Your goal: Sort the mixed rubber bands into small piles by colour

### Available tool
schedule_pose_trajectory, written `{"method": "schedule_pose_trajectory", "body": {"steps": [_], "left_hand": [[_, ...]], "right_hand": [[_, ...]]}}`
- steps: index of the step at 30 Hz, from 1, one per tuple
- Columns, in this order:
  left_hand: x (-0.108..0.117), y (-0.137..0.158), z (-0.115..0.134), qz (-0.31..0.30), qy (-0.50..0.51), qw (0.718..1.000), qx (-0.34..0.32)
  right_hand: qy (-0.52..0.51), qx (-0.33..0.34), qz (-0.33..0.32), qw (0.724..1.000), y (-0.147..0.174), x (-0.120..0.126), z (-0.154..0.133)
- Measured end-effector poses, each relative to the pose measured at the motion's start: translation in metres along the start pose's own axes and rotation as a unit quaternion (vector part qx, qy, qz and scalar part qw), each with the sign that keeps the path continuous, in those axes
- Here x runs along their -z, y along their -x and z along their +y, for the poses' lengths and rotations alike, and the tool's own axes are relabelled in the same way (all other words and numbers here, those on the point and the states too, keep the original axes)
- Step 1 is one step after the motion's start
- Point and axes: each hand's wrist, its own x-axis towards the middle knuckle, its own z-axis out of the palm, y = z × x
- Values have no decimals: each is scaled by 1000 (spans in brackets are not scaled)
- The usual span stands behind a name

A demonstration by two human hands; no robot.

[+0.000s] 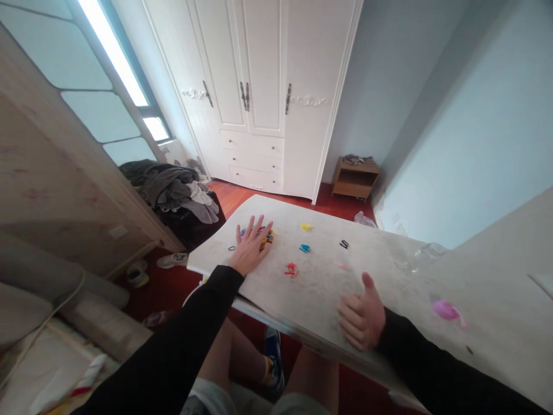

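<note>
My left hand (253, 248) lies with fingers spread over a pile of small multicoloured bands (268, 237), hiding most of it. A single black band (232, 248) is just left of that hand. Small separate groups sit to its right: yellow bands (306, 227), blue bands (305, 248), red bands (291, 269), black bands (344, 244) and a faint pink group (344, 266). Near the table's front edge is my right hand (363, 317), thumb raised away from loosely bent fingers. Nothing shows in its grasp.
The white table (319, 294) also bears a clear glass-like object (432, 249) and a pink item (446, 309) at the right. Beyond stand a white wardrobe (263, 63) and a small wooden cabinet (355, 178). Clothes (173, 187) are heaped at the left.
</note>
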Motion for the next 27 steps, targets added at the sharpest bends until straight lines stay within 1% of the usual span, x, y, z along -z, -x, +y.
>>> {"method": "schedule_pose_trajectory", "body": {"steps": [1,3,6,9,12,14,17,19,22,25,27], "left_hand": [[0,1,-1,15,6,1000,4],[0,3,-3,50,26,998,12],[1,5,-7,97,71,993,14],[3,8,-10,135,110,985,2],[5,9,-10,176,140,974,-10],[6,9,-10,204,138,969,8],[8,8,-9,233,91,965,76],[8,6,-10,226,71,965,112],[9,3,-10,184,108,967,137],[9,0,-9,155,168,963,141],[8,-1,-9,143,179,965,126]], "right_hand": [[-24,10,-18,1000,0,0,10],[-71,28,-34,997,1,-3,24],[-128,55,-19,990,6,-12,35],[-142,58,19,988,11,-15,39],[-152,59,35,986,13,-15,40],[-154,65,49,985,13,-14,41],[-154,77,75,982,12,-14,45],[-161,85,77,980,11,-14,48],[-169,88,83,978,11,-13,52],[-173,81,85,978,12,-13,52],[-176,79,91,977,13,-13,53]]}}
